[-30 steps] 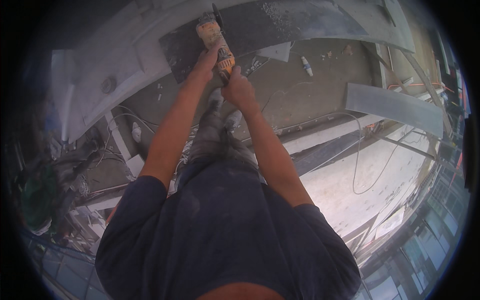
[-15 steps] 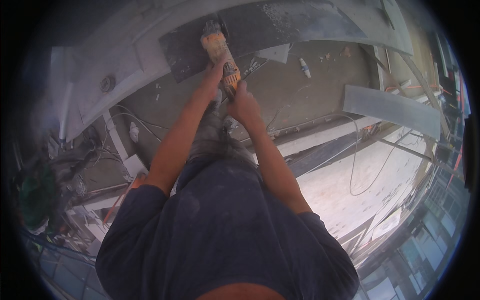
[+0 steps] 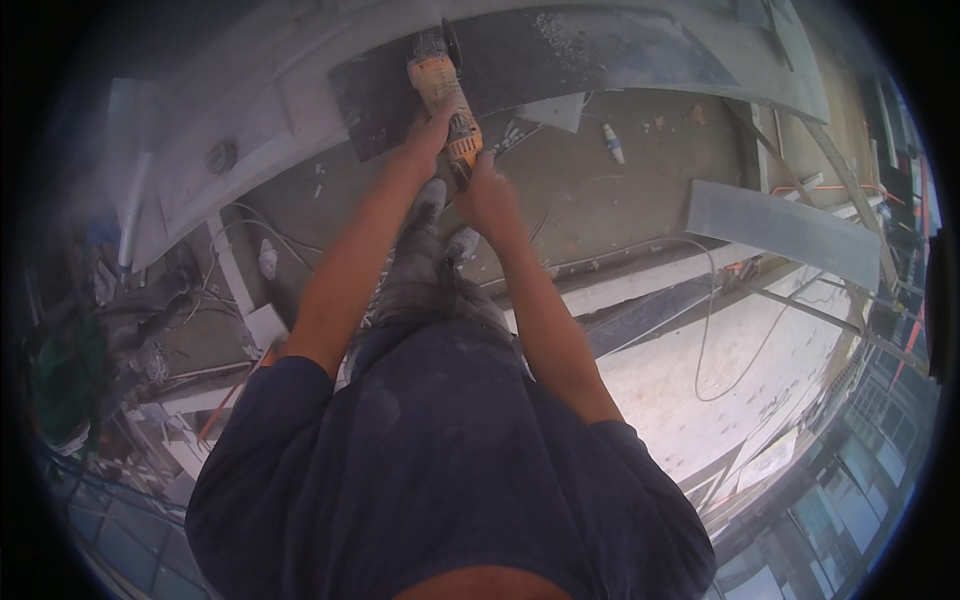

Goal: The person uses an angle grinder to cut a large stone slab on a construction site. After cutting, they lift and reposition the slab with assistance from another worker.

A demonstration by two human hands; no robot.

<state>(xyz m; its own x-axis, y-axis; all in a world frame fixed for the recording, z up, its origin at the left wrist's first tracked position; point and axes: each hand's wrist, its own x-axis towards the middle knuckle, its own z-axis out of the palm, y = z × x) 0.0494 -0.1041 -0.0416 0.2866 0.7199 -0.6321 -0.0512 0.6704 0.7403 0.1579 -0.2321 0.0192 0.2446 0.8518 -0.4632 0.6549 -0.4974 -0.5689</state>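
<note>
An orange angle grinder (image 3: 436, 84), dusty and with a dark head, points away from me at the top middle. Its disc (image 3: 450, 42) shows edge-on at the head, over a dark slab (image 3: 600, 58) lying across the far bench. My left hand (image 3: 432, 136) is closed around the grinder's body from the left side. Lower down, my right hand (image 3: 486, 200) grips the rear handle. Fingers of both hands are partly hidden by the tool. Whether the disc touches the slab I cannot tell.
Pale boards (image 3: 250, 120) and a round grey object (image 3: 221, 157) lie at far left. A white bottle-like item (image 3: 613, 143) is on the dusty floor. At right, a grey panel (image 3: 780, 228) lies near a looping cable (image 3: 712, 330). Another person in green (image 3: 70, 385) is at left.
The whole view has shifted slightly. Both hands keep their grip on the grinder, which stays over the dark slab near the same spot.
</note>
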